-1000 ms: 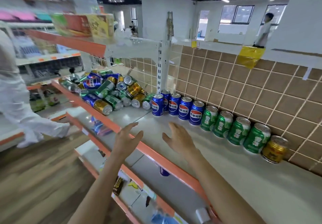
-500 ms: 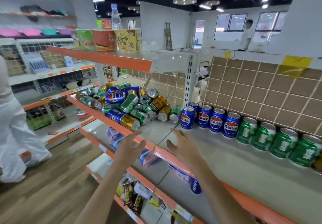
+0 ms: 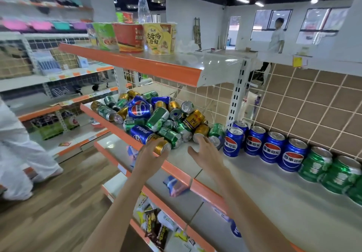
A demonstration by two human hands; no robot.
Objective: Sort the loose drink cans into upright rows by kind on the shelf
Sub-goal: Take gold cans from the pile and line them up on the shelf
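Blue cans (image 3: 264, 147), five upright, join three green (image 3: 340, 175); both hands' (image 3: 151, 156) (image 3: 205, 153) grip released.

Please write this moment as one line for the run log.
left hand: touches gold can at pile edge | right hand: open, near pile | blue row, green row: upright

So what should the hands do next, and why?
Probably curl the left hand round the gold can lying at the front of the pile and lift it out. Its fingers already rest on that can, and the upright row shows blue and green cans.
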